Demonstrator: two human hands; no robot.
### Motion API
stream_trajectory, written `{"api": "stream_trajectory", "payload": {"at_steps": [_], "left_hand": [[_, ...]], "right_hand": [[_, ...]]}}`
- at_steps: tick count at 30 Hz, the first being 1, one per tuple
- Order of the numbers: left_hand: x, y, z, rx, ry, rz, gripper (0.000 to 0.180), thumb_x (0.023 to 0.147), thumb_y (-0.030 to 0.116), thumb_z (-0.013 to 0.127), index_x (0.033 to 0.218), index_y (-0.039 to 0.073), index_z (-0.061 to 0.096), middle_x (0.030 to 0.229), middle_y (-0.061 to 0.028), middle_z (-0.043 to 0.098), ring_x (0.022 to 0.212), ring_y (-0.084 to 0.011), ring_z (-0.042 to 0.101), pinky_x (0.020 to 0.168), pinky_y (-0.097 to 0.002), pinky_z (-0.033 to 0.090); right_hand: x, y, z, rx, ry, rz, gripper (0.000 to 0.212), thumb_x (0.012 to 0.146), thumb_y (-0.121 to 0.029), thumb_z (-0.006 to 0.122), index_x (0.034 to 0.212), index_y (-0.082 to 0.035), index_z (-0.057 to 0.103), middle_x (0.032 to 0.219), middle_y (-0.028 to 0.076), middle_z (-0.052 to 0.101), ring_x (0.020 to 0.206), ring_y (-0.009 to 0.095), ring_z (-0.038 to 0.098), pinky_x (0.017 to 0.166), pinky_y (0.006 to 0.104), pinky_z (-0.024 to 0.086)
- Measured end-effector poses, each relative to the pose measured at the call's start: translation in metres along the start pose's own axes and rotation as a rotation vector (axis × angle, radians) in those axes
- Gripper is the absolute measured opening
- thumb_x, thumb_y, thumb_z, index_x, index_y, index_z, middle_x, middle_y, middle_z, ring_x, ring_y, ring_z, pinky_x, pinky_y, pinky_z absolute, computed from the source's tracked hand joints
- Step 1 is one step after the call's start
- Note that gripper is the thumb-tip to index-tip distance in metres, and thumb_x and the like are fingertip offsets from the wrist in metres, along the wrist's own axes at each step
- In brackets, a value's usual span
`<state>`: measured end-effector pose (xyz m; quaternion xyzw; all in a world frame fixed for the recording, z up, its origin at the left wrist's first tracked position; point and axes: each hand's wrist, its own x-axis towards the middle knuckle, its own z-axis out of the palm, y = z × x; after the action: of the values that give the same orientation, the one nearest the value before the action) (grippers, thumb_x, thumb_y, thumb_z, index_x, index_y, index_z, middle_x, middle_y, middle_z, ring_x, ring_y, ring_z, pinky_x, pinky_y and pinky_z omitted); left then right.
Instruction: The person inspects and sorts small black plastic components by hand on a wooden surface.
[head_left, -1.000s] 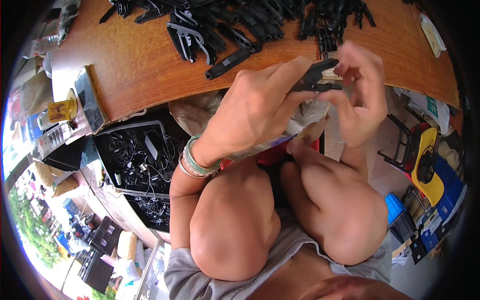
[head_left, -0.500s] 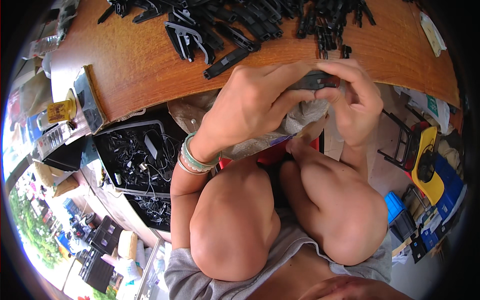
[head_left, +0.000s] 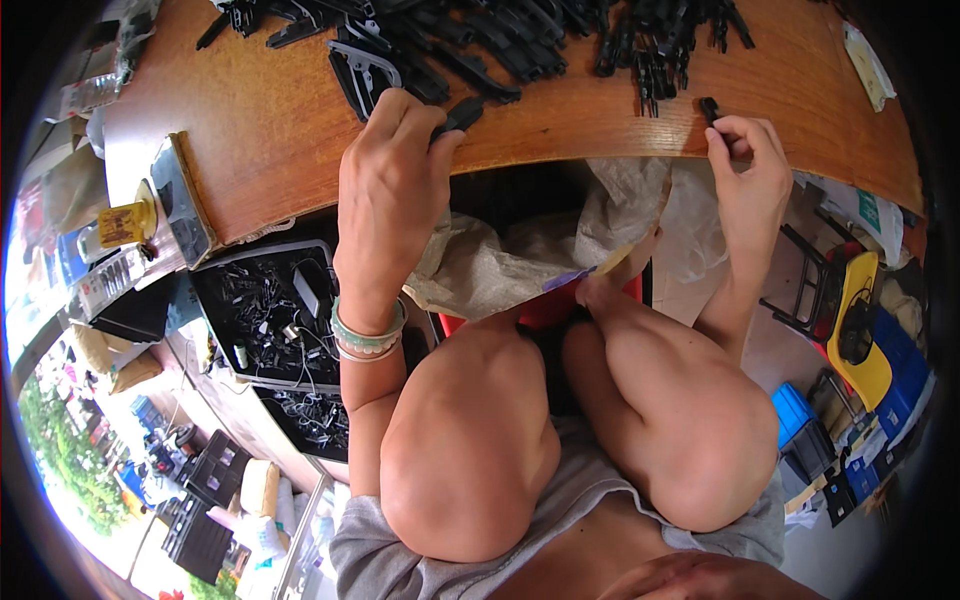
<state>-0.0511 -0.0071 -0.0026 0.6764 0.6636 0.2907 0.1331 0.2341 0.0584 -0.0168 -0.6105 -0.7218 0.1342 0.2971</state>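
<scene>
The left hand [head_left: 385, 190] has its fingers curled down at the near edge of the curved wooden surface [head_left: 270, 130], the fingertips closed on one long black plastic clip piece [head_left: 458, 115]. That piece runs slantwise, its far end pointing up and to the right of the hand, toward the heap. The right hand [head_left: 745, 170], well apart to the right at the same edge, pinches a second, much smaller black plastic part [head_left: 712, 108] between thumb and bent fingers; it stands roughly upright, just above the fingertips.

The pile of loose black plastic clip parts [head_left: 540, 45] lies straight beyond both hands, across the far side of the surface, its pieces mostly lying lengthwise toward the hands. The left hand is the nearer one, almost touching the closest pieces (the right has bare wood between it and the heap).

Counted: two hands, one piece in each; the heap holds too many overlapping pieces to count.

Below the left wrist, a black tray of small metal parts [head_left: 265, 310].
</scene>
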Motion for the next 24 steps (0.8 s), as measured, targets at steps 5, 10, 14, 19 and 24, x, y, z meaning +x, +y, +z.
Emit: {"api": "stream_trajectory", "payload": {"at_steps": [5,10,14,19,24], "left_hand": [[-0.008,-0.003,-0.003,-0.069,0.056,0.029,0.018,0.074,0.002,0.07,0.087,-0.001,0.059,0.081,-0.0104,0.058,0.069,-0.0268,0.06,0.065,-0.0346,0.049],[0.007,0.032,0.011,-1.079,-0.127,-0.253,0.015,0.085,0.003,0.065,0.096,-0.004,0.056,0.091,-0.0082,0.064,0.077,-0.0121,0.063,0.064,-0.025,0.052],[0.009,0.035,0.017,-1.296,-0.25,-0.37,0.018,0.091,0.003,0.057,0.106,-0.006,0.056,0.091,-0.0098,0.063,0.069,-0.0124,0.06,0.061,-0.0246,0.052],[0.01,0.032,0.021,-1.165,-0.319,-0.293,0.027,0.087,0.004,0.062,0.111,-0.007,0.058,0.088,-0.0092,0.065,0.072,-0.0129,0.059,0.063,-0.0263,0.05],[-0.002,0.04,0.018,-0.771,-0.223,-0.025,0.034,0.08,0.007,0.069,0.11,-0.006,0.059,0.09,-0.0172,0.066,0.075,-0.0262,0.064,0.067,-0.033,0.051]], "right_hand": [[-0.008,-0.009,0.018,0.464,0.009,0.047,0.009,0.08,0.001,0.065,0.089,0.002,0.063,0.085,0.007,0.061,0.072,0.014,0.058,0.065,0.025,0.047],[-0.007,-0.058,-0.007,0.734,-0.267,-0.132,0.008,0.082,0.006,0.061,0.088,0.004,0.064,0.089,0.01,0.065,0.075,0.013,0.062,0.065,0.0243,0.048],[-0.009,-0.066,0.004,0.785,-0.422,-0.267,0.011,0.077,0.003,0.069,0.088,0.001,0.066,0.081,0.009,0.067,0.064,0.013,0.061,0.056,0.0227,0.046],[-0.01,-0.064,0.013,0.64,-0.234,-0.403,0.019,0.07,-0.001,0.076,0.087,-0.003,0.067,0.077,0.006,0.067,0.062,0.016,0.062,0.053,0.0236,0.046],[-0.017,-0.061,0.016,0.515,-0.123,-0.407,0.02,0.069,-0.001,0.077,0.086,-0.003,0.067,0.078,0.008,0.068,0.065,0.016,0.065,0.056,0.0235,0.047]]}}
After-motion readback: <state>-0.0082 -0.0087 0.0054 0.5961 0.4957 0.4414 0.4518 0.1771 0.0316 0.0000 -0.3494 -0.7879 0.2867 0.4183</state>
